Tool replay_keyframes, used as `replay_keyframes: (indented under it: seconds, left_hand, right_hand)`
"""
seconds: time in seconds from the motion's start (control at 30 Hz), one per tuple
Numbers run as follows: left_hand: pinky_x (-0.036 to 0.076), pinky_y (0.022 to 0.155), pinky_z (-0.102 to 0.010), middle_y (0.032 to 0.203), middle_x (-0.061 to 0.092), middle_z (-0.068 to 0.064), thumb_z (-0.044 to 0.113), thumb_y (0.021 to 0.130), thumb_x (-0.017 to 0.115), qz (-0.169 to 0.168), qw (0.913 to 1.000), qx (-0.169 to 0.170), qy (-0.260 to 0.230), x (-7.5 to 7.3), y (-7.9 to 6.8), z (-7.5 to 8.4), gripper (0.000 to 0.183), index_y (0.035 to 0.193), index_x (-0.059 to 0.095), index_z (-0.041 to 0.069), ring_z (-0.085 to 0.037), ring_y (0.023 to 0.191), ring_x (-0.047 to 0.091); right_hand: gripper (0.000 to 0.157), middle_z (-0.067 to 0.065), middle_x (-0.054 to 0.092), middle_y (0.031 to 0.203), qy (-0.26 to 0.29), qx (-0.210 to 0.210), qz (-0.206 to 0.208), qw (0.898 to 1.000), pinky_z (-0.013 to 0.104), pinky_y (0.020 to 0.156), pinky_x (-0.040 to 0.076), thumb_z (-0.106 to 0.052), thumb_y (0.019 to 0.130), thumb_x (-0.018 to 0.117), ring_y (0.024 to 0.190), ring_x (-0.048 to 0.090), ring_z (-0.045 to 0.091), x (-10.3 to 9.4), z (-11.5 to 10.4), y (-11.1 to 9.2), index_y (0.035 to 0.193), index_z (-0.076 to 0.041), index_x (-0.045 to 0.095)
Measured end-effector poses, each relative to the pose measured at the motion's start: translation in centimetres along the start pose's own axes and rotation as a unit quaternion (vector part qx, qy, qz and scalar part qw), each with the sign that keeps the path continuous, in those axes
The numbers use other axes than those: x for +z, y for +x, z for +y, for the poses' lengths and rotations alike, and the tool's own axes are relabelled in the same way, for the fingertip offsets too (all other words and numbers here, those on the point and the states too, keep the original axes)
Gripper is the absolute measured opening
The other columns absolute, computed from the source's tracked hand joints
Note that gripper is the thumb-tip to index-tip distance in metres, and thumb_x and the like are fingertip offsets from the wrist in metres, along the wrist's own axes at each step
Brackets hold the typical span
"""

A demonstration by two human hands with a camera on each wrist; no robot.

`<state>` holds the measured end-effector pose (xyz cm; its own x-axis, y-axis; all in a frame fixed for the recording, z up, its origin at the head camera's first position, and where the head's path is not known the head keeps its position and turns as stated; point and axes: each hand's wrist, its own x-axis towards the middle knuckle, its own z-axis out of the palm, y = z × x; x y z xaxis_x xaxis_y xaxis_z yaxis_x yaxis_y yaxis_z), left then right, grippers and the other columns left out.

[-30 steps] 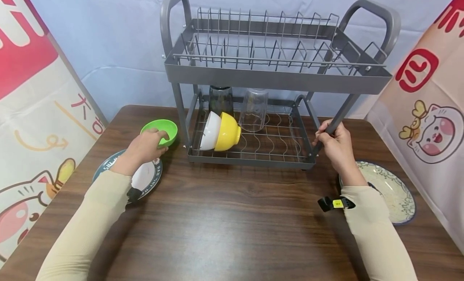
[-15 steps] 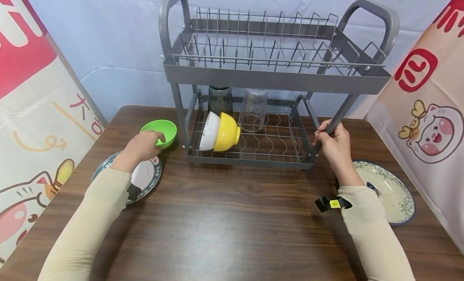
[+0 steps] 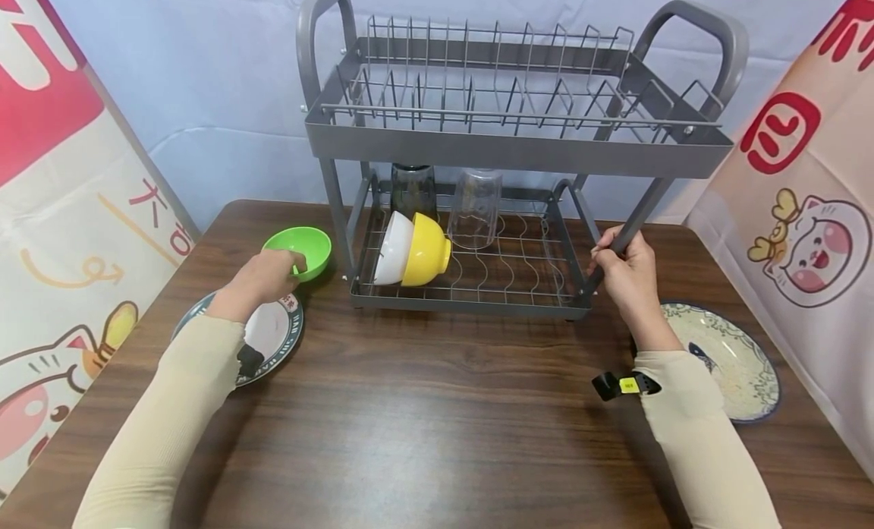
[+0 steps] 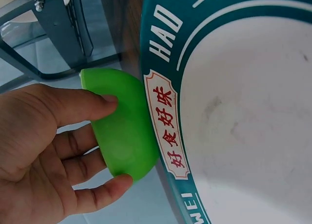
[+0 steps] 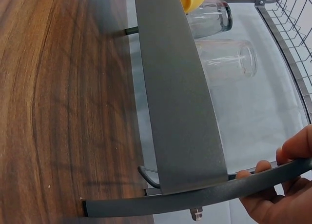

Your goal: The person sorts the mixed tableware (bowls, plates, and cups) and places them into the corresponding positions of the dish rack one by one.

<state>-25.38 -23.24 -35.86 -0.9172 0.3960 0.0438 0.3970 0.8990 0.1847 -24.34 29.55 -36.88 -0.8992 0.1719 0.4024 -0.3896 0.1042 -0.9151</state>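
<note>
Currently, the two hands are well apart, one at each side of a dark grey, two-tier metal dish rack (image 3: 519,151). The person's left hand (image 3: 262,275) grips a round, bright-green bowl (image 3: 315,248) near its rim, with the thumb against the wall in the left wrist view. That bowl lies to the left of the rack, mouth upward, just beyond a round white plate with a teal, lettered rim (image 3: 292,335); whether it touches the brown wood-grain table (image 3: 423,430) cannot be told.

The right hand (image 3: 628,275) is wrapped round the rack's front right post (image 3: 645,214). Beside that wrist, partly behind the sleeve, lies a cream plate with a blue-patterned edge (image 3: 740,362).

On the lower tier, a white bowl (image 3: 391,254) and a glossy yellow bowl (image 3: 426,257) lean tilted and nested together, with a smoky dark glass (image 3: 413,191) behind them and a clear glass (image 3: 476,206) to its right.
</note>
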Motion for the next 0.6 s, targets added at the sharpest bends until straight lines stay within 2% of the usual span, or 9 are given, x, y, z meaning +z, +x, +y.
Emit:
replay_keyframes:
  seconds: [0.03,0.1,0.13,0.17,0.33,0.37,0.5,0.6]
  left_hand:
    - [0.045,0.078,-0.052,0.093,0.065,-0.018,-0.003,0.076,0.062,-0.001,1.0000,-0.003,-0.002,0.0,0.0,0.0,0.020,0.095,0.068,-0.001,-0.036,0.085,0.060]
    - [0.044,0.078,-0.053,0.092,0.065,-0.017,-0.002,0.076,0.062,-0.004,0.9999,-0.007,-0.006,0.1,0.1,0.0,0.020,0.095,0.067,-0.001,-0.036,0.085,0.059]
    - [0.044,0.078,-0.053,0.091,0.065,-0.017,-0.002,0.075,0.062,-0.007,0.9999,-0.009,-0.009,0.1,0.1,0.0,0.021,0.095,0.067,-0.001,-0.036,0.084,0.059]
    - [0.044,0.078,-0.053,0.090,0.065,-0.016,-0.001,0.075,0.063,-0.008,0.9998,-0.011,-0.012,0.1,0.1,-0.1,0.021,0.095,0.067,-0.001,-0.036,0.083,0.058]
    - [0.044,0.074,-0.053,0.085,0.065,-0.014,0.002,0.075,0.064,-0.012,0.9997,-0.012,-0.018,0.2,0.2,-0.2,0.021,0.095,0.065,-0.001,-0.034,0.079,0.057]
    - [0.044,0.074,-0.053,0.085,0.064,-0.014,0.002,0.074,0.064,-0.010,0.9997,-0.012,-0.017,0.2,0.3,-0.2,0.021,0.095,0.065,0.000,-0.034,0.079,0.057]
    - [0.045,0.072,-0.051,0.083,0.063,-0.014,-0.001,0.073,0.063,0.009,1.0000,-0.002,0.001,0.0,0.2,-0.4,0.020,0.093,0.065,0.000,-0.032,0.075,0.056]
    - [0.045,0.069,-0.052,0.083,0.062,-0.015,-0.003,0.073,0.063,0.031,0.9994,0.000,0.016,-0.4,-0.1,-0.5,0.021,0.094,0.064,-0.001,-0.032,0.073,0.055]
  right_hand:
    - [0.010,0.016,0.055,0.078,-0.025,-0.001,0.004,1.000,0.029,0.056,0.050,0.006,0.085,0.051,0.060,0.056,0.024,0.2,-0.3,-0.1,0.090,-0.002,0.054]
    - [0.009,0.016,0.055,0.079,-0.041,-0.005,0.006,0.999,0.030,0.057,0.051,0.005,0.086,0.050,0.061,0.057,0.025,0.3,-0.6,-0.3,0.091,-0.001,0.053]
    - [0.009,0.016,0.055,0.079,-0.042,-0.007,0.008,0.999,0.029,0.057,0.051,0.005,0.086,0.049,0.060,0.057,0.025,0.7,-1.3,-0.6,0.090,-0.001,0.053]
    - [0.007,0.016,0.055,0.079,-0.070,-0.008,0.010,0.997,0.030,0.059,0.051,0.004,0.087,0.048,0.062,0.056,0.026,1.1,-2.3,-1.0,0.090,-0.001,0.052]
    - [0.012,0.011,0.054,0.076,-0.076,0.003,0.019,0.997,0.026,0.058,0.049,0.008,0.086,0.044,0.060,0.056,0.023,2.3,-4.5,-1.7,0.086,-0.002,0.051]
    - [0.012,0.011,0.054,0.075,-0.098,0.010,0.021,0.995,0.025,0.058,0.049,0.008,0.086,0.043,0.060,0.055,0.022,2.5,-5.1,-1.9,0.087,-0.001,0.049]
    - [0.012,0.011,0.054,0.074,-0.086,0.023,0.026,0.996,0.023,0.057,0.049,0.011,0.086,0.044,0.058,0.055,0.016,2.8,-5.8,-2.1,0.086,0.000,0.049]
    - [0.012,0.007,0.055,0.075,-0.092,0.022,0.024,0.995,0.024,0.058,0.049,0.009,0.087,0.044,0.059,0.056,0.017,2.7,-5.6,-2.1,0.088,-0.001,0.050]
